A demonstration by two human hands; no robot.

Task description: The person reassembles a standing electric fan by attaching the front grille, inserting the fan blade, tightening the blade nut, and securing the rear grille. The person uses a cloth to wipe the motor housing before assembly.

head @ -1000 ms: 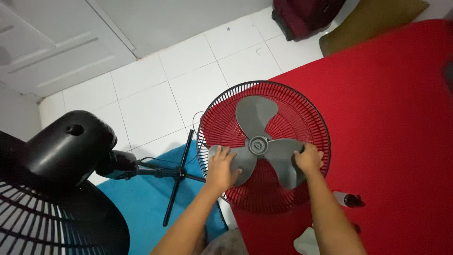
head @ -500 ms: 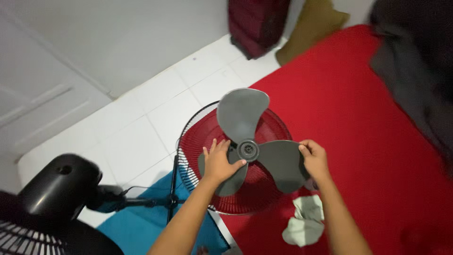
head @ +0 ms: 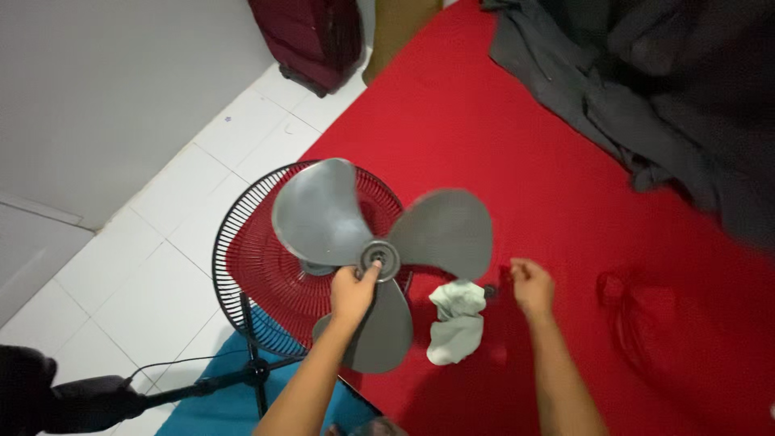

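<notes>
Left hand gripping grey fan blade at its hub, thumb on the centre, blade lifted above red sheet beside fan grille. Right hand loosely curled, holding nothing, near pale cloth.

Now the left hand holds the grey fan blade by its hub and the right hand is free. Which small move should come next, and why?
Probably the right hand should move to the pale cloth on the red cover. The left hand alone grips the grey fan blade at its hub, lifted above the fan grille; the right hand is empty and the cloth lies just beside it.
</notes>
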